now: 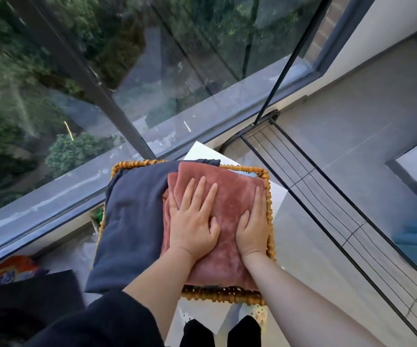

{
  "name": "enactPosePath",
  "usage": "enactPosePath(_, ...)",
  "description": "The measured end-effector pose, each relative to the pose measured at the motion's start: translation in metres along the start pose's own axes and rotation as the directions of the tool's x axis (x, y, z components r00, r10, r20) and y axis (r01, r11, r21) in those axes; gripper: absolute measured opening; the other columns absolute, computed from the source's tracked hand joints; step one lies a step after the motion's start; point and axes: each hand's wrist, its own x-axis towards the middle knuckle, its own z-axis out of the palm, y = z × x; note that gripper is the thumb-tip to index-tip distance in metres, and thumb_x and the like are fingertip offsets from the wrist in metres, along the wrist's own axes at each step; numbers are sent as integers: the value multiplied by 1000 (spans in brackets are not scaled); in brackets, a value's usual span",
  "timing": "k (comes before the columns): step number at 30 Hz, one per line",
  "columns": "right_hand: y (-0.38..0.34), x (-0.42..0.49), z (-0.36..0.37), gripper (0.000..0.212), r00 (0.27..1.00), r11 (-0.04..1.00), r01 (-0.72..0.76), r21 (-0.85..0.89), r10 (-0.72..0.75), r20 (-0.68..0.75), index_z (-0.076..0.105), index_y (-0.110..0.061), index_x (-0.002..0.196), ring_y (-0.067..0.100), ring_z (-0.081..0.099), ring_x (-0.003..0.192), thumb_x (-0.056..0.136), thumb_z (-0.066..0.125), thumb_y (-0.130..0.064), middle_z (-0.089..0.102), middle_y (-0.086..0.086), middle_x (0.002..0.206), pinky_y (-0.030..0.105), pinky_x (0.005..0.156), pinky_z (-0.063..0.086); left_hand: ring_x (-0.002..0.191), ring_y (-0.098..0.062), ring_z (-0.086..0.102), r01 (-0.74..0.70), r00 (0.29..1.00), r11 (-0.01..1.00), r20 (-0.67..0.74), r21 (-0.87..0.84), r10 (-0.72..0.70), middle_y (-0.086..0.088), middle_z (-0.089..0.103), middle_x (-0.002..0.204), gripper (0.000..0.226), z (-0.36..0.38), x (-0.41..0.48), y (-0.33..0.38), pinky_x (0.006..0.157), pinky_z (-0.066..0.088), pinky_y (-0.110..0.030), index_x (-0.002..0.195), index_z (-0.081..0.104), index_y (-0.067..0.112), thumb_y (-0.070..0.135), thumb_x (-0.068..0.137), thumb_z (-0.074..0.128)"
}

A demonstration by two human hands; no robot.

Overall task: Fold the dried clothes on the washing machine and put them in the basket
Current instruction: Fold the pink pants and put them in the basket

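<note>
Currently: left hand (192,221) and right hand (252,229) flat on folded pink cloth (230,194) in basket (227,296), grip released, fingers straight. Alongside, navy garment (132,221) overhangs basket rim.

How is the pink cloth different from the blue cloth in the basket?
The pink cloth is rosy and plush; the blue cloth is dark and smooth. The left hand and right hand press the pink cloth; neither touches the blue cloth. Both lie folded in the basket.
</note>
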Motion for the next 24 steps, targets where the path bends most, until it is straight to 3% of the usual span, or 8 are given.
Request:
enactPosePath(3, -3, -2, -2, 69, 999, 998, 37, -58, -37, 11, 22, -7, 149, 17, 16, 144, 86, 13, -34, 15, 10, 158, 8, 112, 2, 139, -22, 22, 13, 1000, 999, -4, 46, -13, -7, 38, 150, 71, 3, 2, 1, 110, 7, -52, 146, 33, 18, 40, 78, 38)
enactPosePath(7, -13, 0, -17, 58, 978, 929, 189, -320, -206, -21, 48, 1, 135, 34, 30, 138, 84, 25, -18, 33, 18, 150, 44, 115, 24, 138, -24, 31, 23, 1000, 996, 18, 89, -25, -7, 42, 147, 67, 2, 4, 5, 110, 7, -49, 144, 38, 15, 39, 82, 36)
enactPosePath(9, -22, 1, -22, 61, 985, 918, 173, -356, -164, 56, 44, -3, 139, 32, 21, 143, 83, 25, -19, 29, 16, 153, 43, 117, 14, 136, -25, 39, 13, 1000, 999, 16, 52, -14, -5, 46, 145, 65, -2, 3, 5, 111, 14, -48, 142, 42, 15, 37, 82, 34)
enactPosePath(11, -33, 3, -24, 66, 986, 961, 117, -251, -83, 144, 25, -9, 149, 27, 7, 147, 87, 25, -30, 16, 12, 158, 40, 120, 7, 131, -25, 45, -23, 1000, 1000, 6, -12, 23, -4, 51, 140, 64, -14, 9, -2, 109, 24, -46, 140, 46, 15, 35, 81, 34)
enactPosePath(15, -33, 2, -18, 73, 975, 965, 163, -203, -127, 180, 13, -25, 152, 26, 6, 147, 86, 18, -55, 10, 10, 159, 39, 119, 13, 112, -26, 46, -171, 985, 985, -12, 35, 172, -10, 59, 124, 60, -32, 28, -27, 95, 42, -47, 134, 54, 10, 34, 81, 38)
enactPosePath(19, -22, 5, -6, 74, 984, 968, 118, -223, -85, 154, 20, -18, 151, 25, 11, 146, 85, 21, -51, 16, 10, 158, 40, 119, 18, 141, -28, 21, -121, 992, 991, 35, 61, 119, -13, 35, 149, 61, -21, 27, -27, 112, 12, -59, 139, 48, 23, 39, 81, 39)
enactPosePath(21, -18, 7, -1, 74, 988, 968, 111, -224, -83, 132, 25, -13, 149, 27, 16, 145, 84, 24, -47, 20, 12, 157, 39, 118, 19, 145, -29, 9, -98, 993, 994, 68, 51, 95, -16, 23, 155, 65, -14, 26, -25, 112, 8, -62, 143, 40, 23, 39, 80, 39)
enactPosePath(24, -9, 12, 7, 70, 992, 976, 98, -196, -79, 102, 31, -7, 146, 30, 24, 143, 85, 29, -40, 29, 14, 153, 40, 116, 23, 145, -32, 10, -84, 992, 996, 94, 32, 80, -20, 23, 154, 70, -8, 32, -26, 114, 10, -59, 145, 37, 18, 38, 78, 40)
